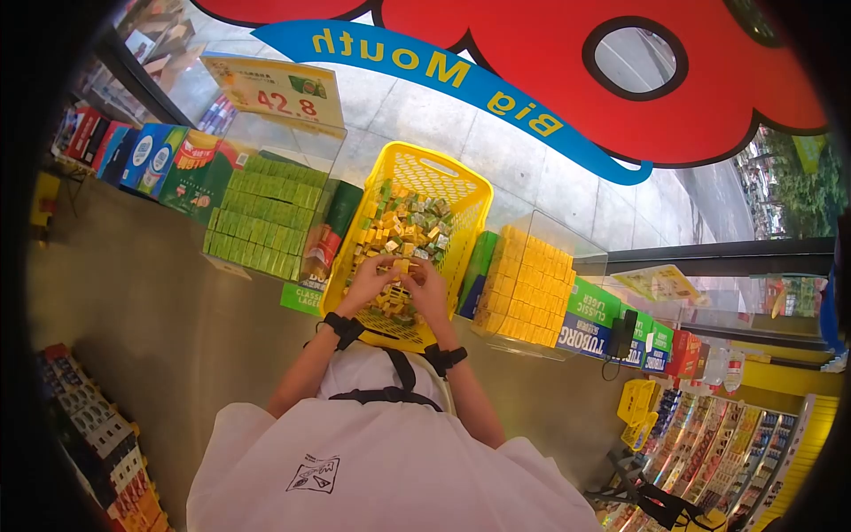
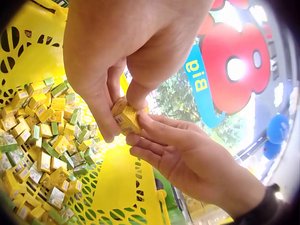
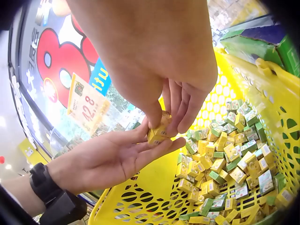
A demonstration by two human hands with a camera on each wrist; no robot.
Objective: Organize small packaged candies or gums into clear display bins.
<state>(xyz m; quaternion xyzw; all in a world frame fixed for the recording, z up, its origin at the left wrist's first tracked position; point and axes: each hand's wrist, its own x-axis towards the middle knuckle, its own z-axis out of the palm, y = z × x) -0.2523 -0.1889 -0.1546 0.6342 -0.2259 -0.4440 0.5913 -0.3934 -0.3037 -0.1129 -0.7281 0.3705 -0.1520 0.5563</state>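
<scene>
Both hands meet over a yellow plastic basket [image 1: 485,195]. The left hand [image 1: 370,282] and right hand [image 1: 427,291] pinch small yellow boxes [image 2: 126,119] held together between their fingertips. In the left wrist view, the left thumb and fingers grip the boxes from above, while the right thumb and fingers hold them from the other side. The right wrist view shows the boxes with printed labels, partly covered by fingers. Below, many loose small yellow and green boxes [image 3: 225,164] lie jumbled in the basket.
Left of the basket, green boxes [image 1: 266,217] stand stacked in a clear case under a price sign [image 1: 284,93]. To the right, another clear case holds stacked yellow boxes [image 1: 525,288]. Beer cartons [image 1: 589,315] line the window ledge, and shelves [image 1: 727,443] stand at lower right.
</scene>
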